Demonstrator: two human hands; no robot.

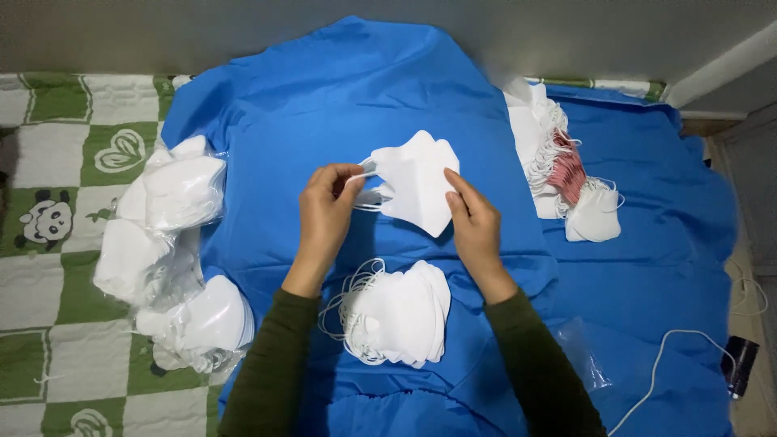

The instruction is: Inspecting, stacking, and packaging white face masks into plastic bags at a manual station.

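My left hand [325,212] pinches the elastic ear loops at the left side of a folded white face mask [417,180]. My right hand [472,220] grips the same mask at its right lower edge. The mask is held a little above the blue cloth [340,105]. Just below my hands, between my forearms, a stack of several white masks [396,314] lies on the cloth with its loops trailing to the left.
Clear plastic bags of white masks [166,243] lie at the left, on a green and white checked mat [57,162]. Another pile of white masks with pink ones [558,166] sits at the right. A white cable [672,356] and a dark device [738,366] lie at the lower right.
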